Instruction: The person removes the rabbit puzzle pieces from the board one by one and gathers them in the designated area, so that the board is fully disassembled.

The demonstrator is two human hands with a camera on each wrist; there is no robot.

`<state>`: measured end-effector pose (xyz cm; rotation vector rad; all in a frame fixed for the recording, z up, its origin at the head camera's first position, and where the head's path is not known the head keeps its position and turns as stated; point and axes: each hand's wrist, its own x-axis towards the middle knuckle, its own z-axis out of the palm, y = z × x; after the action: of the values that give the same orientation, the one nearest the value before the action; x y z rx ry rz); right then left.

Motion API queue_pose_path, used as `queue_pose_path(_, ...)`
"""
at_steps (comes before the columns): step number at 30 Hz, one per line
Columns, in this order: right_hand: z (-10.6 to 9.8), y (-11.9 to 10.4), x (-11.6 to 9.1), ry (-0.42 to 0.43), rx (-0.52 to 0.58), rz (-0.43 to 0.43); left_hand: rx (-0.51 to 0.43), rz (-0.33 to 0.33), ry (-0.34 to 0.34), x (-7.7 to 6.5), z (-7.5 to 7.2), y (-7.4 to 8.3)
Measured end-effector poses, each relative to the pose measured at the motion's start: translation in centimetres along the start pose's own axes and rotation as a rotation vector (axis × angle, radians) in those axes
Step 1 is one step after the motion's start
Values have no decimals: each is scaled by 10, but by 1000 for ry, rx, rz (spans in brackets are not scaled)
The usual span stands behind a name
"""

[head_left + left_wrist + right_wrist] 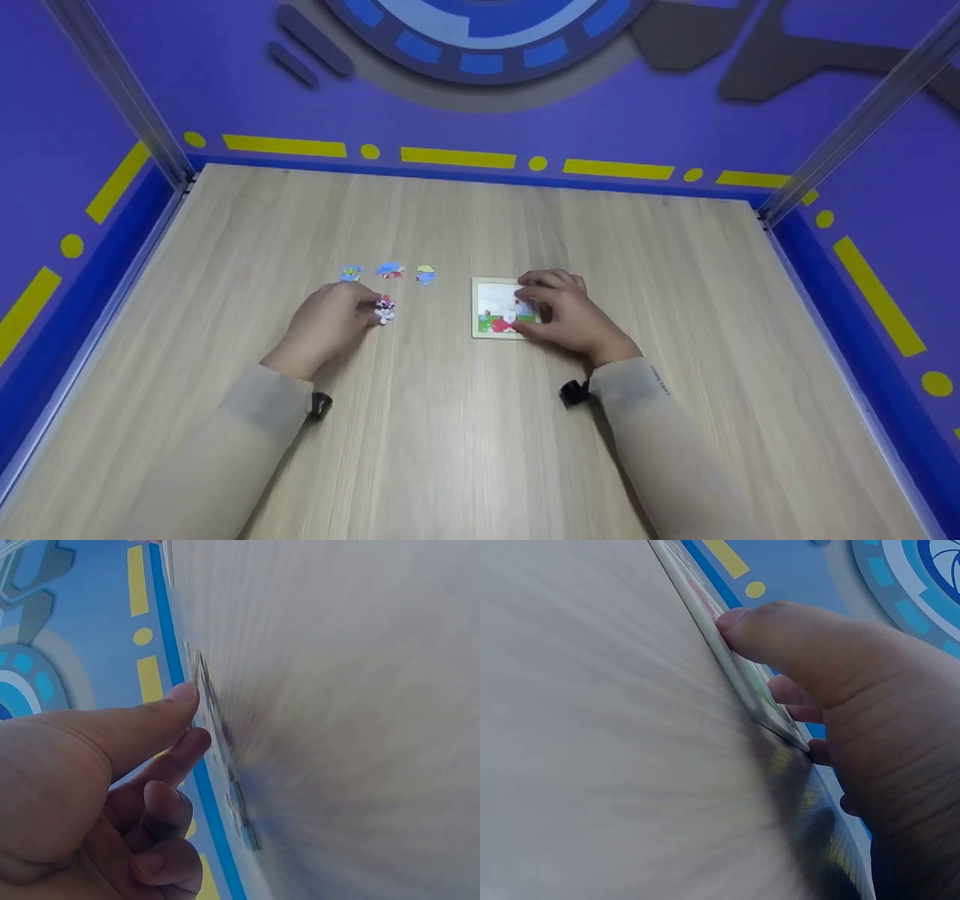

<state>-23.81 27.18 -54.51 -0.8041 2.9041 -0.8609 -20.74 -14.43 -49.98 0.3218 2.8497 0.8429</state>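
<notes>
My left hand pinches a small jigsaw piece, white with red and dark markings, between thumb and forefinger close to the tabletop. In the left wrist view, its other fingers are curled loosely beneath. My right hand reaches over the right side of a small square puzzle tray. Its thumb rests on the picture, and the fingers lie farther back near the tray's edge. Fitted pieces in green, red and white line the tray's bottom; part of the right side is hidden by the hand.
Three loose pieces lie in a row beyond the left hand: a blue one with yellow, a blue and red one, and a yellow and blue one. Blue panels with yellow markings enclose the wooden table.
</notes>
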Motion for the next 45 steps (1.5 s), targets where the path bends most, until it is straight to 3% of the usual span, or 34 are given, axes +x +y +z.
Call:
queue_pose_path(19,-1,-1,1,-9,-1,1,72,-2,2,-2,-2,-1)
queue_pose_path(26,0,-1,0,-6,3,-8,54,36,41,-3,-4,6)
queue_pose_path(36,-2,0,3,-1,19,7,-35,98,97,-1,-8,51)
queue_pose_path(45,-5,7,-2,9,5,66,-104,135,108,12,12,97)
